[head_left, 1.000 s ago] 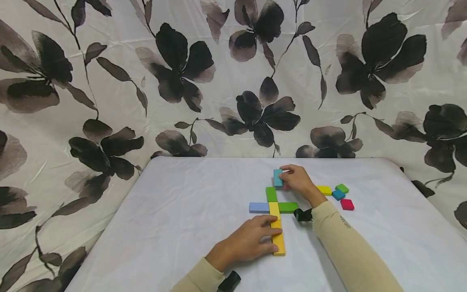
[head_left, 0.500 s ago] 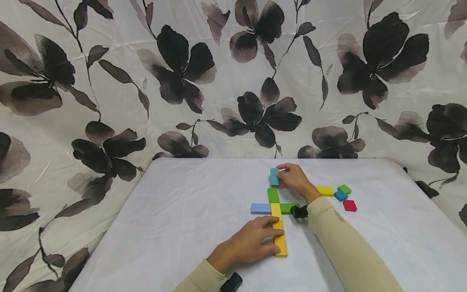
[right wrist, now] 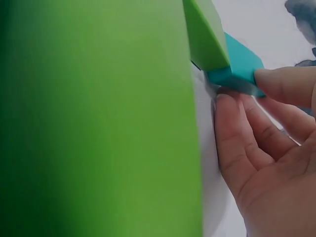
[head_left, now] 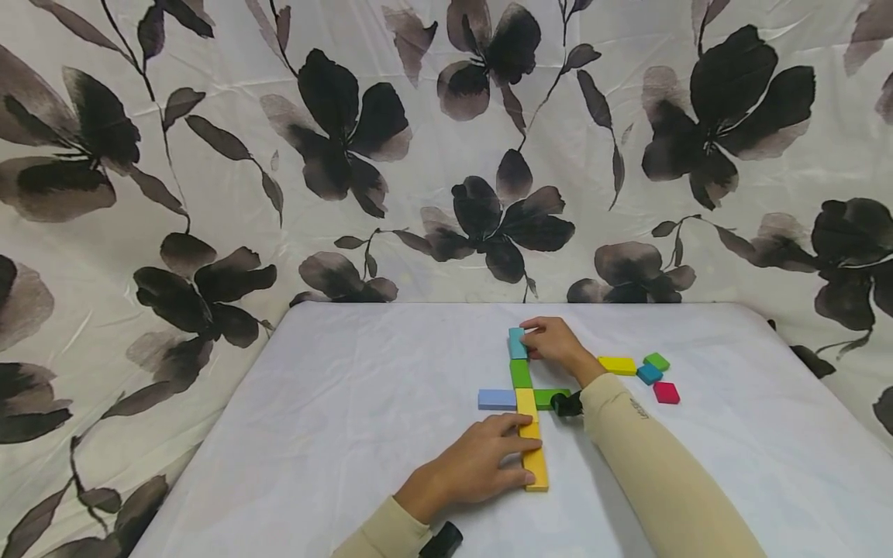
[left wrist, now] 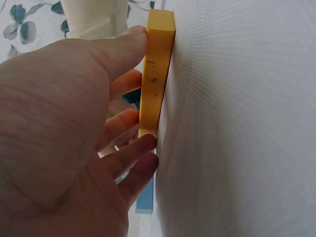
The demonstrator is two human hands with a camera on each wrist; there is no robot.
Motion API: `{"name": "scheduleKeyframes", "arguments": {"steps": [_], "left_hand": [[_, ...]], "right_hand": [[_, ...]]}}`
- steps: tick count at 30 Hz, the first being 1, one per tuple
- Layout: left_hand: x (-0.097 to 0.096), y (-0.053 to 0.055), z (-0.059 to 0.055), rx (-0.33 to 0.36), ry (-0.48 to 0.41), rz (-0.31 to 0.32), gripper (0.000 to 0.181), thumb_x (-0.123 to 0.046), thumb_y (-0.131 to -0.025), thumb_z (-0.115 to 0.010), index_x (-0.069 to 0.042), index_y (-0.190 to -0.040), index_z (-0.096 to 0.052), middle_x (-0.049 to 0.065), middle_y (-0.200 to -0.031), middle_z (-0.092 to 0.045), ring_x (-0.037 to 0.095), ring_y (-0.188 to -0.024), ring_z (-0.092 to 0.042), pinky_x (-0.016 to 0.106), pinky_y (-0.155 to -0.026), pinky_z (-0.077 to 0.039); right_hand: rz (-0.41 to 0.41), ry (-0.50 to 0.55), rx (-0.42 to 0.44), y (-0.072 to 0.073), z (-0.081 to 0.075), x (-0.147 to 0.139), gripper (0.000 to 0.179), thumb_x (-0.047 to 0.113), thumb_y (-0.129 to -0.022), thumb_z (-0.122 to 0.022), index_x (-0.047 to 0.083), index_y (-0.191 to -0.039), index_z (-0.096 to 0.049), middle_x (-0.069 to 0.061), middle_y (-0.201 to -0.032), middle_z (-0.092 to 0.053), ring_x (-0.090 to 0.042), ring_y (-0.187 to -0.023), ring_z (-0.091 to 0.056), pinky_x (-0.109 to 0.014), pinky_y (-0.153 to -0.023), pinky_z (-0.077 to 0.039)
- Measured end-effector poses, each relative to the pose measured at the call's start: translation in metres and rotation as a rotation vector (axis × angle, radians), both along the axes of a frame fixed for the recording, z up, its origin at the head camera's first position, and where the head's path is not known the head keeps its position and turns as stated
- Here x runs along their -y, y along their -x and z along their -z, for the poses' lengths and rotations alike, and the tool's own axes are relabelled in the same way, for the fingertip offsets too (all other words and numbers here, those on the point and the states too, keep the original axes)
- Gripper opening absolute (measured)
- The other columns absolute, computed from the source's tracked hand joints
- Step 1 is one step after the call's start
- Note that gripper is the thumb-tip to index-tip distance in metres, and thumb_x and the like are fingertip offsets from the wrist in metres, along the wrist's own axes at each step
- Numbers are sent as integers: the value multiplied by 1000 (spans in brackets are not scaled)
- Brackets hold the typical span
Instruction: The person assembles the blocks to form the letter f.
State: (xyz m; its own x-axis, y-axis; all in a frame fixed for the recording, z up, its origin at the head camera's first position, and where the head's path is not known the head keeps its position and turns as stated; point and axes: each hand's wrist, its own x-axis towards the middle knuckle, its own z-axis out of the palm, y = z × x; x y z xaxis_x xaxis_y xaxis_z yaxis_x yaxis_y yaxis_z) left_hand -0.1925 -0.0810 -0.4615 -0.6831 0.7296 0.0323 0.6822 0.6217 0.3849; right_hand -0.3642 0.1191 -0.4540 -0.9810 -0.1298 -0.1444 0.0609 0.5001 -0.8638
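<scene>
On the white table, my right hand point(head_left: 558, 345) pinches a teal block point(head_left: 515, 343) between thumb and fingers. The block stands end to end with a green block point(head_left: 521, 374), at the far tip of a cross of blocks. My left hand point(head_left: 474, 457) rests its spread fingers on the orange-yellow blocks point(head_left: 536, 465) of the cross's stem, thumb near the close end. A pale blue block point(head_left: 497, 400) forms the left arm and another green block point(head_left: 547, 398) the right arm. In the right wrist view, that green block looms large beside the teal block point(right wrist: 244, 61).
To the right of the cross lie a yellow block point(head_left: 617, 366), a small green block point(head_left: 656, 361), a blue block point(head_left: 649, 373) and a red block point(head_left: 666, 393). A floral cloth point(head_left: 391, 155) hangs behind the table's far edge.
My right hand has brought the teal block leftward and then slightly nearer, closing the gap to the green block. My left hand stays in place on the yellow blocks.
</scene>
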Motion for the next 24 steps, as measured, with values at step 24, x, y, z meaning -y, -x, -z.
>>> {"name": "scheduleKeyframes", "arguments": {"steps": [24], "left_hand": [[1,1,1,-26,-15,19,48,-50,-99,-58,-26,-140,-61,-2,-152,-42,16,-138,-41,41,-109,-40]], "right_hand": [[-45,-136,-59,-4,-1,0,36,15,-101,-60,4,-136,-61,-18,-123,-64,-20,-86,-64,-31,-76,-54]]}}
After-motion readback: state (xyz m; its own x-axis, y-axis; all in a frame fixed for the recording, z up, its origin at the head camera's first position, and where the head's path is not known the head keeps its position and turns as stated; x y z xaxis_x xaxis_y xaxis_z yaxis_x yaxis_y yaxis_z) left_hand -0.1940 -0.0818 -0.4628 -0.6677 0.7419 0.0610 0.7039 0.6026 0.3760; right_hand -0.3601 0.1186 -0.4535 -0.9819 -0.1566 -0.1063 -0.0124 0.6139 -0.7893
